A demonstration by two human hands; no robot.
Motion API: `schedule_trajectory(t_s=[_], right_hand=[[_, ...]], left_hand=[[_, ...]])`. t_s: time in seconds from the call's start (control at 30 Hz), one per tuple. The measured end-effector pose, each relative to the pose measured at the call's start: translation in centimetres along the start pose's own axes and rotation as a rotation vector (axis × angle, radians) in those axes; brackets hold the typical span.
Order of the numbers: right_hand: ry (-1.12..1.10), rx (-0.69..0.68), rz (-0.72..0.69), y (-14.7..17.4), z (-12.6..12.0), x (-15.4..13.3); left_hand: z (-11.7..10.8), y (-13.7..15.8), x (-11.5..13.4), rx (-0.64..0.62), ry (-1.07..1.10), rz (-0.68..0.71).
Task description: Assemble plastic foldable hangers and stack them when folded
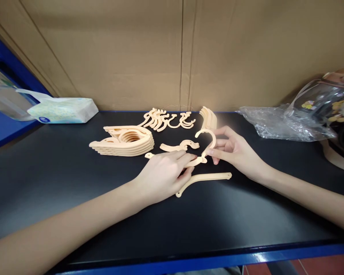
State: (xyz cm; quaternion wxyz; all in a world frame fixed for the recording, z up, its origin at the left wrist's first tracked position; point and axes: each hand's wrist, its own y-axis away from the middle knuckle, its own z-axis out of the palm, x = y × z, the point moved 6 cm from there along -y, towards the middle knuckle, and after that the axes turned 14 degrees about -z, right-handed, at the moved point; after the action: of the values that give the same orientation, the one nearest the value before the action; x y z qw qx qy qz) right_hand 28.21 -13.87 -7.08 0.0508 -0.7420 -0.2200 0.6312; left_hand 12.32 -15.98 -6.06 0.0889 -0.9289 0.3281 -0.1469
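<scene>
My right hand (pixel 228 149) pinches a cream plastic hanger hook (pixel 213 138), its curve turned up and to the left. My left hand (pixel 167 173) is closed over a hanger arm (pixel 195 162), whose far-left end pokes out beyond the knuckles. The foot of the hook touches the right end of this arm; whether the two are joined I cannot tell. Just in front lies a loose hanger arm (pixel 205 177), bent at its left. Behind the left hand rests a short curved piece with a hook (pixel 179 146).
A stack of folded hangers (pixel 123 141) stands to the left. Loose hooks (pixel 157 119) lie near the cardboard wall (pixel 117 57), and stacked arms (pixel 208 117) sit behind my right hand. A tissue pack (pixel 64 110) is back left, a clear plastic bag (pixel 292 124) back right.
</scene>
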Motion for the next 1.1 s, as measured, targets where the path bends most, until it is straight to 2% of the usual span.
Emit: schedule_trajectory(t_s=[0.13,0.23,0.3,0.4,0.5,0.6,0.73,0.87,0.97,1.1], right_hand=[[0.081,-0.034,-0.052,0.4,-0.2,-0.7],[0.296,-0.066,-0.102,0.9,-0.6,-1.4],[0.477,-0.206,-0.2,1.3,0.0,-2.0],[0.69,-0.498,-0.404,2.0,1.8,-2.8],[0.794,-0.607,-0.52,2.5,2.7,-3.0],[0.795,-0.589,-0.558,2.6,2.8,-3.1],[0.743,-0.5,-0.578,2.4,2.3,-3.3],[0.755,-0.412,-0.498,2.3,1.3,-3.0],[0.778,-0.422,-0.421,2.3,0.9,-2.3],[0.848,-0.46,-0.46,2.1,1.0,-2.1]], left_hand=[[-0.4,-0.2,0.1,-0.109,0.001,-0.093],[-0.4,-0.5,-0.5,-0.209,0.136,-0.226],[-0.2,-0.7,-1.0,-0.263,0.333,-0.281],[0.4,-0.9,-1.4,-0.373,0.645,-0.349],[0.9,-0.9,-1.4,-0.503,0.865,-0.439],[0.9,-1.0,-1.3,-0.535,0.98,-0.523],[0.7,-0.9,-1.9,-0.471,1.14,-0.602],[0.8,-0.4,-2.6,-0.492,1.294,-0.654],[0.7,-0.1,-2.9,-0.489,1.336,-0.689],[0.7,0.1,-3.1,-0.482,1.353,-0.727]])
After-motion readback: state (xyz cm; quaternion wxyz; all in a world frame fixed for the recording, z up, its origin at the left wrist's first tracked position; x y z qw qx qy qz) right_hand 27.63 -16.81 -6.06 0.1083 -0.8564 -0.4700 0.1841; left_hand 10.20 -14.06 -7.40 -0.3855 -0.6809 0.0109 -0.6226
